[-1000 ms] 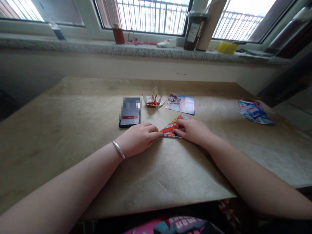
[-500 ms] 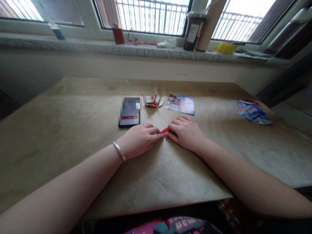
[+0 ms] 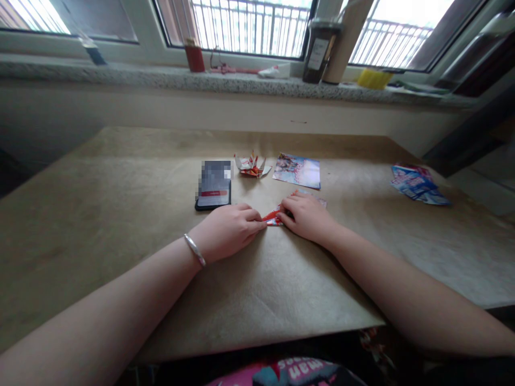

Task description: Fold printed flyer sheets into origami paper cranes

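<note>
A folded piece of red and white patterned paper (image 3: 274,216) lies flat on the table between my hands. My left hand (image 3: 233,228) has its fingertips closed on the paper's left tip. On the other side, my right hand (image 3: 308,215) presses its curled fingers on the paper and covers much of it; a patterned edge shows beyond the knuckles. Just past my hands sits a folded paper crane (image 3: 253,166). To its right lies a flat printed square sheet (image 3: 298,171).
A phone (image 3: 214,185) lies beyond my left hand. Several blue and red printed papers (image 3: 419,185) are piled at the right of the table (image 3: 100,214). The window sill (image 3: 249,81) holds a red container (image 3: 195,56), a dark jar (image 3: 319,53) and a yellow item (image 3: 374,79).
My hands have moved slightly apart, the right one a little to the right. More of the folded paper now shows between them.
</note>
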Tool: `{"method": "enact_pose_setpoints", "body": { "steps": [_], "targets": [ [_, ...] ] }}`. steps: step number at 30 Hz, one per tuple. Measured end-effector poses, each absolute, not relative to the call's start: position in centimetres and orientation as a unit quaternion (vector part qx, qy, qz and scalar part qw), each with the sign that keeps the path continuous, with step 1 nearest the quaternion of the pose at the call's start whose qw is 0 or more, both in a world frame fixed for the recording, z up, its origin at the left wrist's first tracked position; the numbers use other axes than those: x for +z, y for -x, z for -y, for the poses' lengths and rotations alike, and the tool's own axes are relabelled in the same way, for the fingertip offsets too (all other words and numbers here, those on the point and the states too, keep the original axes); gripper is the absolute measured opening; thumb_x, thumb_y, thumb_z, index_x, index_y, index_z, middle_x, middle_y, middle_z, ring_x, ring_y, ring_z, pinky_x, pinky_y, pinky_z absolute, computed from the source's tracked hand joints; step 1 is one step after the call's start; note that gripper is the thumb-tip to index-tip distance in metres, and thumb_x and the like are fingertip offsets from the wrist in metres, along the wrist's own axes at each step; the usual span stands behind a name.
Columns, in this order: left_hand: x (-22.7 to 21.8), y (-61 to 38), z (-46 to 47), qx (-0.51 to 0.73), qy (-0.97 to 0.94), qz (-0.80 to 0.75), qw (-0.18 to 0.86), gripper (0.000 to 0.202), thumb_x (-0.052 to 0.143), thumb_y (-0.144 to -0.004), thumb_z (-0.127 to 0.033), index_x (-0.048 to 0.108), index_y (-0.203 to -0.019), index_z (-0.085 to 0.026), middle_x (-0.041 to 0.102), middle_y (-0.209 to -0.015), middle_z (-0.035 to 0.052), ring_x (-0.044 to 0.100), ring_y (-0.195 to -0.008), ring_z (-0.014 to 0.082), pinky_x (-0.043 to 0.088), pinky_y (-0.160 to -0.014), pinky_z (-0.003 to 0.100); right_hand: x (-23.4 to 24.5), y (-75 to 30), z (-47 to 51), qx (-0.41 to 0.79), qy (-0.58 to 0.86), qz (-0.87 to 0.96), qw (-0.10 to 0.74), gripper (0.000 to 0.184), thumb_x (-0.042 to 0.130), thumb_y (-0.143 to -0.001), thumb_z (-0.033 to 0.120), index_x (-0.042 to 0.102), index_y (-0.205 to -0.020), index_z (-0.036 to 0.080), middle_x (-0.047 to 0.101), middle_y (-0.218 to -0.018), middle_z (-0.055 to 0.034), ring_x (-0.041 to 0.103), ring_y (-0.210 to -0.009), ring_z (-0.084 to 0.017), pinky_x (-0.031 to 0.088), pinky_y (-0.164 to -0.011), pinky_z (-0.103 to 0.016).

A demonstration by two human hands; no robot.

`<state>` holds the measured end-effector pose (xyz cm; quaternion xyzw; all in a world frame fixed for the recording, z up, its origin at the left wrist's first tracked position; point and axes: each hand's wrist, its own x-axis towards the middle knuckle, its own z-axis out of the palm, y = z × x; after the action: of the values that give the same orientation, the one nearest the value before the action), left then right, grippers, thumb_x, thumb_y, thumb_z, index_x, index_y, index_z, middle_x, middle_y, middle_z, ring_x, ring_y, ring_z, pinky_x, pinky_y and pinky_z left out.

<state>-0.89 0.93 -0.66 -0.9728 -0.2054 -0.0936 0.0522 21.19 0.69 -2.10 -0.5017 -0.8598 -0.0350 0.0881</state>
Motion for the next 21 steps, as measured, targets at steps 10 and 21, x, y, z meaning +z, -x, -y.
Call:
{"method": "enact_pose_setpoints", "body": {
  "steps": [10, 21],
  "targets": [
    [-0.6, 0.46, -0.71, -0.096, 0.967, 0.222, 0.086, 0.023, 0.046, -0.089, -0.018, 0.067, -0.1, -0.017, 0.063, -0.084, 0.0059, 0.056, -0.076, 0.0162, 0.049, -0.069, 0.028, -2.21, -21.14, -0.92, 0.006, 0.523, 0.847, 0.099, 0.017, 0.052, -0.086, 0.029, 0.061, -0.081, 0.015, 0.07, -0.084, -0.0091, 0.06, -0.081, -0.02, 0.038, -0.074, -0.03],
    [-0.39, 0.27, -0.57, -0.081, 0.966, 0.228, 0.089, 0.023, 0.046, -0.089, -0.018, 0.067, -0.098, -0.016, 0.062, -0.083, 0.0061, 0.056, -0.077, 0.0169, 0.049, -0.069, 0.031, -2.14, -21.03, -0.9, -0.004, 0.535, 0.84, 0.085, 0.019, 0.052, -0.086, 0.033, 0.061, -0.079, 0.017, 0.07, -0.086, -0.0083, 0.061, -0.081, -0.021, 0.038, -0.071, -0.03]
  ]
}}
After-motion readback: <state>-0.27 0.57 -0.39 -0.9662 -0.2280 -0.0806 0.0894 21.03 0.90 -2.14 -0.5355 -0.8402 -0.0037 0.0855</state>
